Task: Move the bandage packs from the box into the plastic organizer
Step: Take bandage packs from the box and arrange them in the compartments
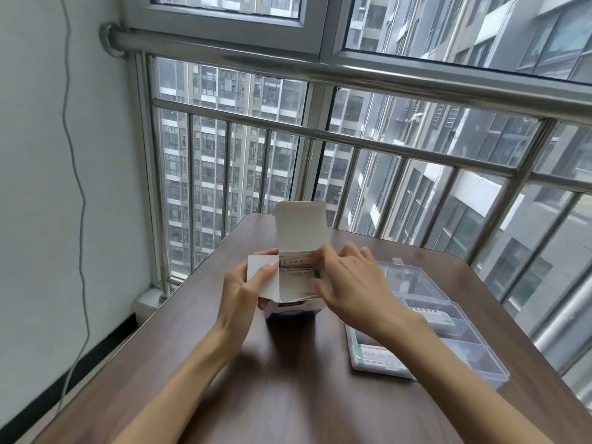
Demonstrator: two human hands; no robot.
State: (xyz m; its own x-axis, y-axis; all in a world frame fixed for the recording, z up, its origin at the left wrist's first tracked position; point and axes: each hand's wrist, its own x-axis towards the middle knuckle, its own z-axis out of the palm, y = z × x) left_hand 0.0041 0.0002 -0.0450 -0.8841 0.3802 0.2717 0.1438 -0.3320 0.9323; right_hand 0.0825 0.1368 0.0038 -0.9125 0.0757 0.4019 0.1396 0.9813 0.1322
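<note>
A white cardboard box [299, 229] stands upright on the brown table, its top flap raised and a side flap folded out to the left. My left hand [246, 288] grips the box's left side, thumb on the side flap. Bandage packs [296, 267] with printed labels show in the box's open mouth. My right hand [347, 282] reaches into that mouth from the right and its fingers pinch the packs. The clear plastic organizer [474, 363] lies open to the right, partly hidden by my right forearm. One bandage pack [374, 355] lies in its near-left compartment and another [432, 312] in a farther compartment.
The brown table [288, 379] runs up to a steel railing [352, 139] and window at the back and right. A white wall with a hanging grey cable [80, 203] stands on the left. The organizer's clear lid [410, 277] lies flat behind it.
</note>
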